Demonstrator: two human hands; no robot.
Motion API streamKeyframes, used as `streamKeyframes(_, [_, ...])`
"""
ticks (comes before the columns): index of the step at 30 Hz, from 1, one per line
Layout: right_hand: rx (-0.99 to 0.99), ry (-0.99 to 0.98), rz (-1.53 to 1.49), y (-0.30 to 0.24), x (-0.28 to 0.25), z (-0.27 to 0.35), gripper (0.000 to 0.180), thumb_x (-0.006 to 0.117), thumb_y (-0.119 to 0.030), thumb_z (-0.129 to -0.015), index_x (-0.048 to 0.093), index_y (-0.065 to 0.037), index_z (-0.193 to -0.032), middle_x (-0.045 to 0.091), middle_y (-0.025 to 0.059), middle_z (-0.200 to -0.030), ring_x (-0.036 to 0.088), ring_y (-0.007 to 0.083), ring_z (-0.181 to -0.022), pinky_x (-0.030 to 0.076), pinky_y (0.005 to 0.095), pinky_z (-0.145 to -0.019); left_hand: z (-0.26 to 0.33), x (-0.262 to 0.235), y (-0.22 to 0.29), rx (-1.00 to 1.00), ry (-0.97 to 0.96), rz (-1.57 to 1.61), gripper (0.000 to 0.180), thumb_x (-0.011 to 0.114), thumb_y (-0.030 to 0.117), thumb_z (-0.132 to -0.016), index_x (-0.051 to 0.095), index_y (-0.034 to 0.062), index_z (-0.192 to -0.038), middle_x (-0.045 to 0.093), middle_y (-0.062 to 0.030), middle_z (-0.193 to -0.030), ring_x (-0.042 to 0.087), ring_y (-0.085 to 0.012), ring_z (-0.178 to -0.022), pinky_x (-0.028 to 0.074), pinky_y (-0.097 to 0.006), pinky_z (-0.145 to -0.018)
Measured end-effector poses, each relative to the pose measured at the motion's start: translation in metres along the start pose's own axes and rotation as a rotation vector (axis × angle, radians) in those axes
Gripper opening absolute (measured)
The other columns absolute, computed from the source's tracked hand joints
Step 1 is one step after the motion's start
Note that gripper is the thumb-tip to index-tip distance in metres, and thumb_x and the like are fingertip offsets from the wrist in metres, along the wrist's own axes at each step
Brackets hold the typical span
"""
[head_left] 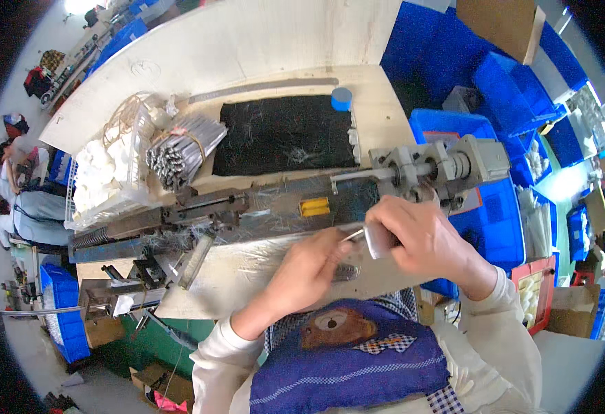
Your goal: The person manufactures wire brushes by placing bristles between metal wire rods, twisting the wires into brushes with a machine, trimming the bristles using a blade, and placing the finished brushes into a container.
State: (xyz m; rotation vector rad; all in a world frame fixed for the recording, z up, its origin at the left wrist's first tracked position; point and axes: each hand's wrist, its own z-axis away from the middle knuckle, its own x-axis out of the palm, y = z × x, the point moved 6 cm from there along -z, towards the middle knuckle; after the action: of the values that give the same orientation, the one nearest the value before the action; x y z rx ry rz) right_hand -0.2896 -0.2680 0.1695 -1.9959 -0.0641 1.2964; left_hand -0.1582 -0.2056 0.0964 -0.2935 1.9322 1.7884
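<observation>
Over the front edge of the bench, my two hands are close together. My left hand (308,270) is closed, its thumb and fingers pinching a thin white stick (355,236) whose end points toward the other hand. My right hand (416,233) is closed on a small pale, flat-looking piece (378,243); its exact kind I cannot make out. The stick's end is close to that piece; whether they touch I cannot tell. Just beyond the hands runs a long metal bench machine (268,219), with a yellow block (314,207) on its bed and a shaft unit (430,165) at the right.
A black mat (285,138) lies behind the machine, a blue round lid (341,99) at its corner. Left of it are a bundle of metal tubes (182,153) and a white basket (137,181) of white pieces. Blue bins (454,124) stand at the right. People sit far left.
</observation>
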Motion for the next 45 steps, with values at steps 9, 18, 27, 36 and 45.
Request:
streamKeyframes(9, [-0.235,0.192,0.14,0.006,0.009,-0.04,0.022,0.06,0.003,-0.067,0.058,-0.001,-0.089,0.055,0.0114,-0.082,0.057,0.0308,-0.079,0.049,0.0399,-0.066,-0.047,-0.038,-0.023,0.016,0.224,-0.231,0.014,0.057,0.011,-0.079,0.063,-0.0001,-0.072,0.062,-0.0221,-0.073,0.06,-0.0417,-0.069,0.048,-0.047,-0.062])
streamKeyframes(18, [-0.357,0.007,0.034,0.004,0.052,-0.096,0.022,0.062,-0.002,-0.071,0.062,-0.004,-0.094,0.06,0.0102,-0.081,0.061,0.0284,-0.079,0.051,0.0372,-0.068,0.004,-0.098,0.028,0.133,0.438,-1.086,0.01,0.062,0.013,-0.066,0.065,0.0078,-0.074,0.062,-0.0015,-0.09,0.058,-0.0213,-0.083,0.047,-0.035,-0.065])
streamKeyframes(27, [-0.213,-0.158,-0.249,0.014,0.09,-0.127,0.022,0.069,-0.004,-0.07,0.065,0.0,-0.091,0.063,0.0141,-0.085,0.061,0.0317,-0.075,0.049,0.0366,-0.065,0.078,-0.007,-0.094,-0.419,0.484,1.682,0.049,0.037,0.045,-0.098,0.059,0.0028,-0.089,0.045,-0.001,-0.053,0.038,-0.0098,-0.04,0.028,-0.023,-0.035])
streamKeyframes(36, [-0.234,-0.089,-0.19,0.011,0.086,-0.121,0.01,0.063,-0.001,-0.066,0.058,-0.001,-0.075,0.058,0.0123,-0.076,0.06,0.0331,-0.072,0.047,0.0405,-0.062,0.06,-0.049,-0.043,-0.234,0.431,1.292,0.038,0.056,0.035,-0.091,0.049,0.0003,-0.106,0.044,-0.002,-0.056,0.039,-0.0104,-0.041,0.031,-0.024,-0.036])
streamKeyframes(45, [0.206,-0.406,-0.154,0.027,0.045,-0.175,0.027,0.049,-0.022,-0.093,0.062,0.0,-0.102,0.065,0.0149,-0.088,0.064,0.0283,-0.074,0.052,0.0351,-0.065,0.077,-0.087,-0.05,-0.291,0.357,-0.29,0.032,0.066,0.026,-0.086,0.055,-0.0027,-0.094,0.063,-0.0155,-0.065,0.063,-0.0296,-0.057,0.049,-0.037,-0.054])
